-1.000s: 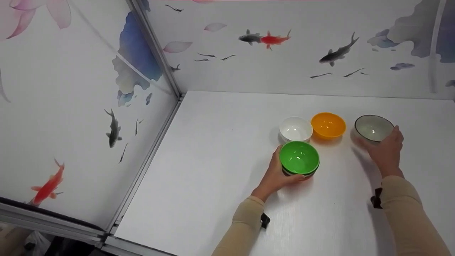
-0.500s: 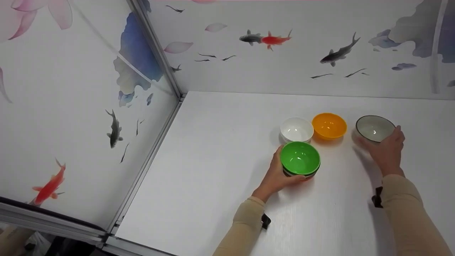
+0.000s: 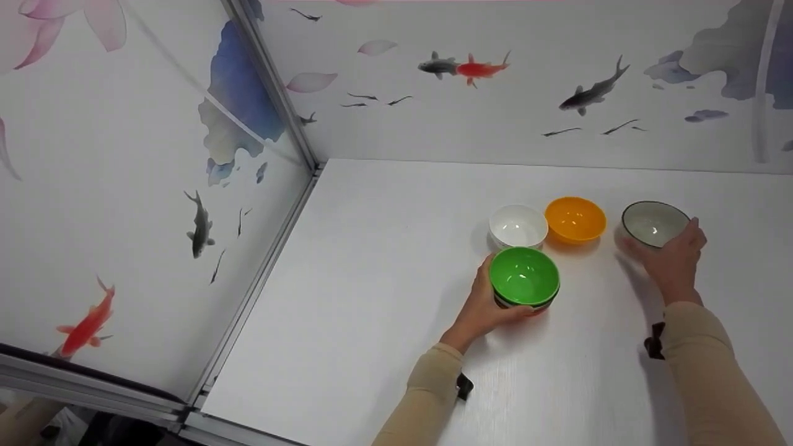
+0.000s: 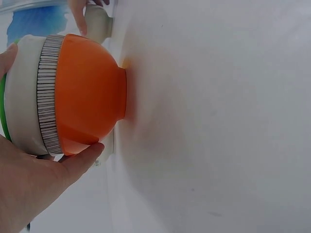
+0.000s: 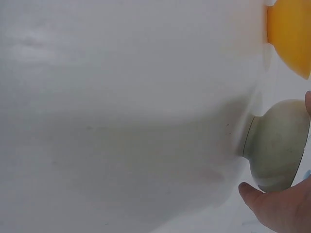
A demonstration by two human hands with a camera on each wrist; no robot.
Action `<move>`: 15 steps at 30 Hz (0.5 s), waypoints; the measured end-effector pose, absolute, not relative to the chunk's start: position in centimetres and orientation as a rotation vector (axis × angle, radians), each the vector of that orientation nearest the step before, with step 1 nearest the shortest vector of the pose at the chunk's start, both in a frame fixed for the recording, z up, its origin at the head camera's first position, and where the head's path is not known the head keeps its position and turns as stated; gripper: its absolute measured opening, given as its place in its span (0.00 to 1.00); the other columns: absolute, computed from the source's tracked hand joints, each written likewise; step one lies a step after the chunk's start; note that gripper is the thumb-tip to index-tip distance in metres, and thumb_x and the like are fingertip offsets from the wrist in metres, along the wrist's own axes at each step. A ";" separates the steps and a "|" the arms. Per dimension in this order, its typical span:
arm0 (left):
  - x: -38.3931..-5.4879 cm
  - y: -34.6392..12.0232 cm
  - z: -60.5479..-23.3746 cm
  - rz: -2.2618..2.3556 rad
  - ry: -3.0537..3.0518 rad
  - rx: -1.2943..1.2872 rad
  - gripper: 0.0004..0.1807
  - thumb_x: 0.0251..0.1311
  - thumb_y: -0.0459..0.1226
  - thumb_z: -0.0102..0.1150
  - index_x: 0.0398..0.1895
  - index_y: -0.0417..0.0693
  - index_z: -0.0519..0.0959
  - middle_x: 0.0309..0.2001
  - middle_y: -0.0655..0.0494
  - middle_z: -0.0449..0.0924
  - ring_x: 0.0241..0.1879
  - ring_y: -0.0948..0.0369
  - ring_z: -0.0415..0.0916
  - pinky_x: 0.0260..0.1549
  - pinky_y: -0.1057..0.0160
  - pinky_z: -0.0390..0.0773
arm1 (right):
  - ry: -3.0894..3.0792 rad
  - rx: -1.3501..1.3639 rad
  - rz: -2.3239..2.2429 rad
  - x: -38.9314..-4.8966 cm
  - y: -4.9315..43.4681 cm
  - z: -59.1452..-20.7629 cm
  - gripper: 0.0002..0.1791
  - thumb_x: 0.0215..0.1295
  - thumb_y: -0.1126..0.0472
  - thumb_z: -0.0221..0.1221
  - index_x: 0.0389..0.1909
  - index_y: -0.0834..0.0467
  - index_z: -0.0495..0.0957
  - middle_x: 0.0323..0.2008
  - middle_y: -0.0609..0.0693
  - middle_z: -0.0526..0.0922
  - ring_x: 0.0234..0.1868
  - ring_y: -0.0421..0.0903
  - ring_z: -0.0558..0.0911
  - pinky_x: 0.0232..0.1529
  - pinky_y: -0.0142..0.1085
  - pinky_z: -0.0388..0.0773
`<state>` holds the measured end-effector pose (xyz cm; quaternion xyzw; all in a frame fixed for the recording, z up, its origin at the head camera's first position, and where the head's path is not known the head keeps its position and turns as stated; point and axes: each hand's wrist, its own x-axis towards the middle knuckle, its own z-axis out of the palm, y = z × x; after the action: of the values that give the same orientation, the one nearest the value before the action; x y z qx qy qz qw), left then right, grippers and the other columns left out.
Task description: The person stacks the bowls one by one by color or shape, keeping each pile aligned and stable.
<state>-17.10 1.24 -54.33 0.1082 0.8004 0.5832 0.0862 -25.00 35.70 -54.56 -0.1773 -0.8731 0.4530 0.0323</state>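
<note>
A white counter (image 3: 347,279) fills the corner of this little booth, its far edge running straight along the foot of the back wall (image 3: 483,130), its left edge framed in metal below the left wall (image 3: 136,155). Both walls are pale and painted with pond things: grey and red fish, pink petals, and a big blue leaf (image 3: 245,93) by the metal post (image 3: 272,83) that rises from the counter's back left corner. Past the metal rail (image 3: 93,390) by the front left corner I make out dark clutter and some clear plastic. The counter has a soft sheen and blurred shadows, with a few small specks up close.

All the bowls sit well away from the left edge. Nearest the back edge are a white bowl (image 3: 519,226) and a yellow-orange bowl (image 3: 575,220), side by side. Just in front, the person's left hand (image 3: 480,310) is curled round a stack of bowls: a green bowl (image 3: 524,275) on top, a cream bowl (image 4: 24,92) with a black-lined band, and a deep orange bowl (image 4: 90,92) lowest. I can't tell whether the stack touches the counter. Farther right, near the back edge, the right hand (image 3: 675,263) grips a grey bowl (image 3: 653,222) with a dark rim. Both sleeves are tan.
</note>
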 end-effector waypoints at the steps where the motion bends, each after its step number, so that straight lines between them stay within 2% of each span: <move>1: -17.1 1.2 -54.3 1.734 2.386 0.324 0.63 0.48 0.47 0.77 0.79 0.61 0.42 0.75 0.59 0.55 0.72 0.62 0.59 0.71 0.60 0.64 | -2.683 -0.550 1.396 -25.1 35.7 -54.6 0.70 0.59 0.36 0.62 0.76 0.55 0.14 0.77 0.65 0.22 0.77 0.70 0.37 0.76 0.64 0.43; 8: -17.1 1.2 -54.2 1.725 2.389 0.335 0.63 0.49 0.46 0.77 0.80 0.56 0.41 0.75 0.58 0.55 0.72 0.61 0.59 0.71 0.59 0.64 | -2.686 -0.590 1.384 -25.4 35.8 -54.6 0.70 0.59 0.34 0.62 0.76 0.55 0.15 0.77 0.64 0.22 0.77 0.70 0.38 0.76 0.63 0.44; 15: -17.2 1.1 -54.4 1.758 2.376 0.345 0.62 0.48 0.46 0.78 0.79 0.57 0.43 0.74 0.61 0.56 0.71 0.64 0.59 0.70 0.61 0.65 | -2.682 -0.602 1.421 -25.6 35.7 -54.5 0.70 0.59 0.34 0.62 0.76 0.52 0.14 0.77 0.63 0.21 0.78 0.69 0.37 0.76 0.63 0.44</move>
<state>-17.17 1.11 -54.39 0.1157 0.7958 0.5887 0.0826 -25.59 35.70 -54.51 -0.1945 -0.8666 0.4590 0.0238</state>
